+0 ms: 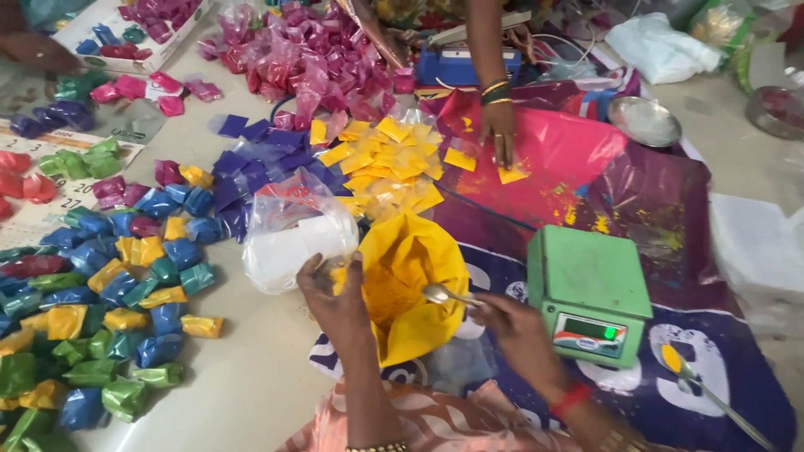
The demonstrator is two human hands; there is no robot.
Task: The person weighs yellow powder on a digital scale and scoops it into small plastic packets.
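Note:
My left hand holds a small clear packet with yellow powder at its mouth, just left of an open yellow bag of powder. My right hand grips a metal spoon whose bowl hovers over the yellow bag. A clear plastic bag of white powder lies right behind my left hand. A green digital scale stands to the right of my right hand.
Another person's hand presses on yellow packets at the back. Piles of blue, green and yellow filled packets cover the left; pink packets lie behind. A second spoon, a steel dish and a blue sealer sit nearby.

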